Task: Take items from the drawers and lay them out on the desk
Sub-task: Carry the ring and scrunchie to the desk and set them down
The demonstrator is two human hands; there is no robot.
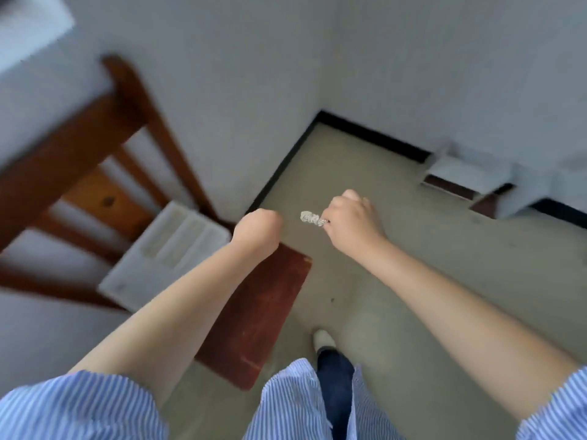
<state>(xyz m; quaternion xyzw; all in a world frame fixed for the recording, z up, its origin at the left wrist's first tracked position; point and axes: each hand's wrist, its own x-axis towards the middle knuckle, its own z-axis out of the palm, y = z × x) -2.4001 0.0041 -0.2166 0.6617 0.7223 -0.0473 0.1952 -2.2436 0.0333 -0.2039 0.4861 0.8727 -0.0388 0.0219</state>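
My right hand (351, 222) is closed around a small whitish, crinkled item (312, 218) that sticks out to the left of the fingers, held in the air above the floor. My left hand (259, 228) is curled under at the wrist, over the far edge of a wooden chair seat (257, 315); its fingers are hidden, so I cannot tell if it holds anything. A white plastic divided tray (168, 255) lies on the chair seat, left of my left forearm. No desk or drawer fronts show clearly; the picture is motion-blurred.
The brown chair back (95, 147) rises at the left against a white wall. Beige floor (413, 281) spreads to the right, with black skirting in the corner. A low white piece of furniture (476, 182) stands at the far right. My shoe (324, 339) is below.
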